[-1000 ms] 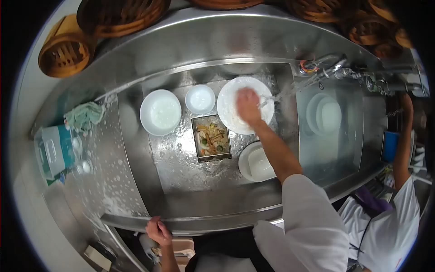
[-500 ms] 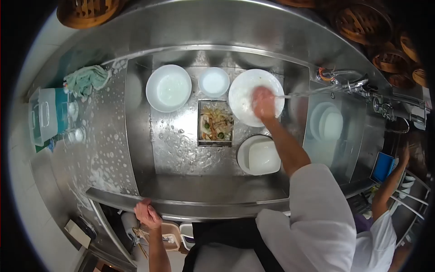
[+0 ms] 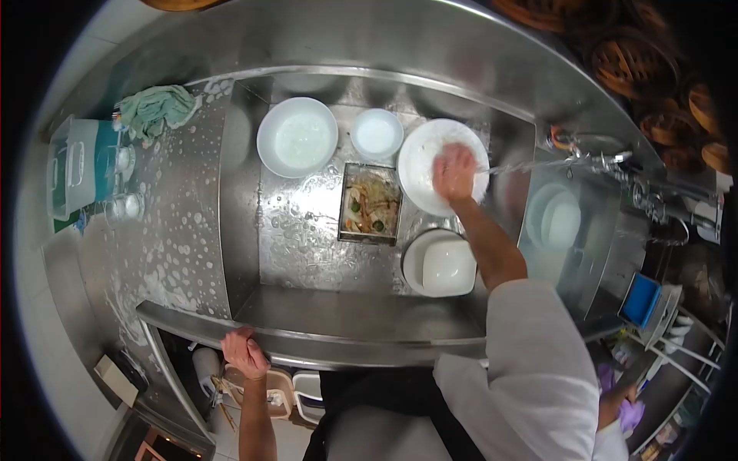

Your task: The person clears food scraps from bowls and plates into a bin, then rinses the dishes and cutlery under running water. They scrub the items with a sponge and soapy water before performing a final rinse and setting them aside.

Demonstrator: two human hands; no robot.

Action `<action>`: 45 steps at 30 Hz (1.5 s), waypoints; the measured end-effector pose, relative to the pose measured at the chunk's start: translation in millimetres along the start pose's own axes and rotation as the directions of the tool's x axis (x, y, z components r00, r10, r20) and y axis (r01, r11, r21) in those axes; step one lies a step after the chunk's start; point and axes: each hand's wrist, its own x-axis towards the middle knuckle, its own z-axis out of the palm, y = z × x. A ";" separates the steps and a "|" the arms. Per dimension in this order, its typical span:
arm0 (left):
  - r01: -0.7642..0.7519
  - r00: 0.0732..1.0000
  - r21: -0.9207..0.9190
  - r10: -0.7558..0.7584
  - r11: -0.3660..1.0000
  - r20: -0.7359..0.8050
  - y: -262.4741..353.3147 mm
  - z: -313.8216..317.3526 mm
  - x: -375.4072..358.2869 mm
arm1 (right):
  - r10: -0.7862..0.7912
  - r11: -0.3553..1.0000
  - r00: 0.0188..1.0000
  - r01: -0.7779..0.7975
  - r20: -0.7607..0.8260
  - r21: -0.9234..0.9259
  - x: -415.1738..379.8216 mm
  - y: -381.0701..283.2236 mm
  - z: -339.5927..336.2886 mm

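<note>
My right hand [image 3: 455, 172] lies on a round white plate [image 3: 423, 188] in the sink, its fingers spread and a little blurred, while a stream of water from the faucet [image 3: 611, 160] hits beside it. At the sink's front rim [image 3: 307, 349], my left hand [image 3: 246, 353] rests with its fingers curled; whether they grip the rim is hard to tell. Left of the plate are a small white bowl [image 3: 377, 134] and a larger white bowl [image 3: 297, 138] with cloudy liquid. A square white bowl [image 3: 449, 267] sits on a round one below the plate. Food scraps fill a square drain basket [image 3: 344, 203].
A water-filled basin [image 3: 546, 265] on the right holds submerged bowls [image 3: 560, 223]. On the left counter are a green cloth [image 3: 157, 110], a clear plastic box [image 3: 75, 173] and foam. Bamboo steamers [image 3: 630, 65] stand upper right. A co-worker's hand [image 3: 632, 393] shows lower right.
My right hand has shifted slightly over the plate, still with spread fingers. The view has moved a little. The co-worker's arm has lowered, and a purple cloth now shows near their hand.
</note>
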 end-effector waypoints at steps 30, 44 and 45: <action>-0.039 0.998 0.022 0.040 0.999 -0.050 -4.7 -0.4 5.6 | 0.201 0.966 0.971 -0.176 -0.128 0.188 -55.3 -43.5 11.1; -0.044 0.983 0.051 0.052 0.998 -0.178 -19.9 -7.4 -5.4 | -0.075 0.963 0.989 0.039 -0.127 -0.267 -40.5 -33.8 70.1; -0.026 0.986 0.021 0.029 0.999 -0.166 -17.8 -12.4 -5.4 | -0.029 0.726 0.996 -0.035 -0.082 -0.687 -36.5 -30.5 88.8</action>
